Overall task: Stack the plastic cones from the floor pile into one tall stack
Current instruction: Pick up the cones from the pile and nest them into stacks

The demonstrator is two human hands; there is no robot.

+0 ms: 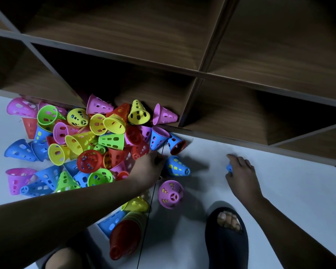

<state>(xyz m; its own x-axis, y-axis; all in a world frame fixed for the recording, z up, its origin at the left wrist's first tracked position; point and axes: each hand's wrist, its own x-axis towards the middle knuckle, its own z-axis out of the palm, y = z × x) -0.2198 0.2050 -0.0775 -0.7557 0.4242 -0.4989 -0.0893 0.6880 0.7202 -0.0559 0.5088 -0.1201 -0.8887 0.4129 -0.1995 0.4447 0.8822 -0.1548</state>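
Gathering step: right hand (241, 177) grips a blue cone (229, 168), left hand (147, 166), grip unclear, reaches into the pile (97, 136); next probably nesting a cone onto the near stack (124, 237).

— Where is the pile of cones (76, 144) lying?
— On the floor (291, 191), spilling into the shelf unit (194, 74) behind it.
— And the nested stack (124, 237)?
— Lying nearer, left of the slippered foot (229, 237).

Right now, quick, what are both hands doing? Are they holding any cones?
Left hand: reaching into the cone pile with its fingers hidden, so it cannot be told.
Right hand: closed around a blue cone.
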